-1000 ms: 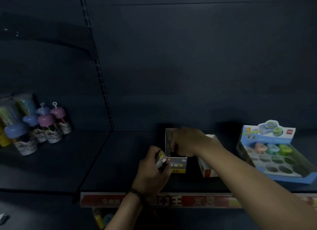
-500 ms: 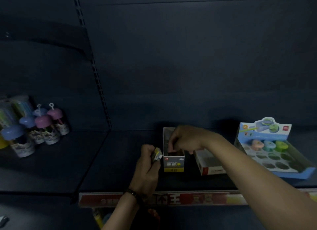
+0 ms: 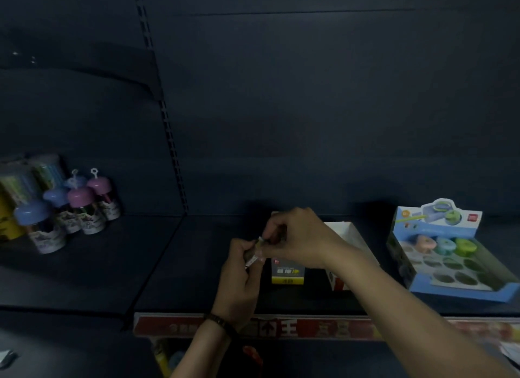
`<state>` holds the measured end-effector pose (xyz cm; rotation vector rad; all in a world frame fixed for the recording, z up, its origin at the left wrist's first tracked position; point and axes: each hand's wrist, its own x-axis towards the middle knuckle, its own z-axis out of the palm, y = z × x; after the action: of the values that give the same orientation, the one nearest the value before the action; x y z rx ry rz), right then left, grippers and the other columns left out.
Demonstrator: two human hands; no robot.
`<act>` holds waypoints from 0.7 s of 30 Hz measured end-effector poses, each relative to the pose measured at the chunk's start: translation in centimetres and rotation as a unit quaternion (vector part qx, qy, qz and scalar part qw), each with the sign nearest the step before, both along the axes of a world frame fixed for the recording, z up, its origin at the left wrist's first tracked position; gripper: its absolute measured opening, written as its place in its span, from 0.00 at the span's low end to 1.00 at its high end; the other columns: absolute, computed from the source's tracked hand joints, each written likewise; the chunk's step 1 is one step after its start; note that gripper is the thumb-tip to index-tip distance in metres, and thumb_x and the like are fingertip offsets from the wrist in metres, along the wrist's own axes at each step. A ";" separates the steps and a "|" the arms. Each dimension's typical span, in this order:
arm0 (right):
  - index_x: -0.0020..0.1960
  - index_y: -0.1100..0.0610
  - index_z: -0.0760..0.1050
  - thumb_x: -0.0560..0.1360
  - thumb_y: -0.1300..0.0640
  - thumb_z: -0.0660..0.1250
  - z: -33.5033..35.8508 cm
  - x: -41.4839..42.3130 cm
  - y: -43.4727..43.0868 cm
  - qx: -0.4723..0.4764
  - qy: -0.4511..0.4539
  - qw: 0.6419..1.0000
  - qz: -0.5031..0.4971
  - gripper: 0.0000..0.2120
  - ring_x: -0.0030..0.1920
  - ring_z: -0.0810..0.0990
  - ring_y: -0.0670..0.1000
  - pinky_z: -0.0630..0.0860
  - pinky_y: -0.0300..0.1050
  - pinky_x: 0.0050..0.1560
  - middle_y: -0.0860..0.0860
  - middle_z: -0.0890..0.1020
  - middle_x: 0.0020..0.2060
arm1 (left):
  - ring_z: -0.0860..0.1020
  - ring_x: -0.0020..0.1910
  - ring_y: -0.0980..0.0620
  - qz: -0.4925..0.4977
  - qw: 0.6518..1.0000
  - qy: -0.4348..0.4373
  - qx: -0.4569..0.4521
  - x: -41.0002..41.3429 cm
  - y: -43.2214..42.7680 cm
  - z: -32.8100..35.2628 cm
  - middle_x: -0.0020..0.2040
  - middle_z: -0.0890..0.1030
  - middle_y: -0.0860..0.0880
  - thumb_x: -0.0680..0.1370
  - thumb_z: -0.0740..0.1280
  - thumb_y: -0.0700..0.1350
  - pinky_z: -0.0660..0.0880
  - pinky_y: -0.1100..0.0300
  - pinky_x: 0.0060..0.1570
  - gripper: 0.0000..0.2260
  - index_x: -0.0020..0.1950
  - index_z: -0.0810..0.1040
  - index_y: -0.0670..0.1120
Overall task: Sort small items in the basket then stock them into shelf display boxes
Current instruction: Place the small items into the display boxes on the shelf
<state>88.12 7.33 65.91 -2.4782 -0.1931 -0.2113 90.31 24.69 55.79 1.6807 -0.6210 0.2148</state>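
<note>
While both hands met just in front of the small grey-and-yellow cardboard display box (image 3: 287, 273) on the dark metal shelf (image 3: 197, 265), the left hand (image 3: 239, 279) curled its grip round a small pale-edged wrapped item (image 3: 254, 255). The item was too blurred to tell whether it was one piece or several. The right hand (image 3: 301, 237) reached in from the right, its grip pinching the top of that same item between thumb and fingertips. The item was held above the shelf, just left of the box's front and not inside it. A white cardboard box with a red front (image 3: 342, 232) stood just right of the grey one, partly behind the right forearm. Farther right sat a blue cardboard display tray (image 3: 455, 293) of round pastel pieces. At the far left stood clear bottles with blue and pink domed caps (image 3: 81, 206). A red price strip (image 3: 281, 328) ran along the shelf edge.
</note>
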 end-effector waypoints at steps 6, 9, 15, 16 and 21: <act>0.51 0.43 0.86 0.69 0.48 0.81 -0.1 0.0 0.6 -0.066 -0.030 0.996 0.045 0.11 0.43 0.81 0.41 0.80 0.43 0.45 0.41 0.82 0.42 | 0.79 0.43 0.59 0.024 0.999 -0.019 -0.006 0.0 0.2 -0.2 0.47 0.80 0.58 0.82 0.68 0.35 0.72 0.69 0.41 0.11 0.56 0.74 0.51; 0.49 0.44 0.85 0.70 0.51 0.81 1.0 0.1 0.2 -0.068 -0.042 0.994 0.070 0.09 0.44 0.80 0.42 0.78 0.41 0.44 0.41 0.80 0.43 | 0.82 0.45 0.56 0.028 0.999 -0.001 -0.029 0.4 0.3 -0.4 0.47 0.82 0.56 0.81 0.72 0.37 0.76 0.64 0.43 0.10 0.57 0.76 0.50; 0.44 0.47 0.84 0.68 0.60 0.81 2.6 -0.8 -4.4 0.093 -0.069 0.993 -0.013 0.11 0.41 0.84 0.48 0.82 0.52 0.48 0.47 0.84 0.39 | 0.84 0.50 0.53 0.016 0.999 -0.002 -0.034 0.6 0.3 -0.1 0.52 0.84 0.55 0.80 0.72 0.35 0.80 0.61 0.48 0.13 0.60 0.80 0.50; 0.45 0.46 0.85 0.68 0.59 0.81 2.6 -0.7 -4.9 0.072 -0.061 0.995 -0.025 0.11 0.41 0.83 0.45 0.82 0.49 0.47 0.45 0.84 0.38 | 0.84 0.51 0.52 0.014 0.999 -0.001 -0.035 0.6 0.4 -0.1 0.53 0.84 0.54 0.80 0.73 0.36 0.81 0.58 0.49 0.13 0.60 0.81 0.49; 0.45 0.45 0.85 0.69 0.53 0.82 2.0 0.3 -4.7 -0.042 0.026 0.998 -0.024 0.08 0.43 0.83 0.39 0.79 0.34 0.44 0.42 0.85 0.40 | 0.85 0.50 0.51 0.016 0.999 0.028 -0.039 0.9 0.5 -0.3 0.53 0.85 0.53 0.80 0.72 0.37 0.83 0.49 0.49 0.13 0.62 0.81 0.51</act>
<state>88.38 2.63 67.93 -2.5710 -0.1227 -0.1619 91.17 25.18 55.47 1.6179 -0.5372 0.2118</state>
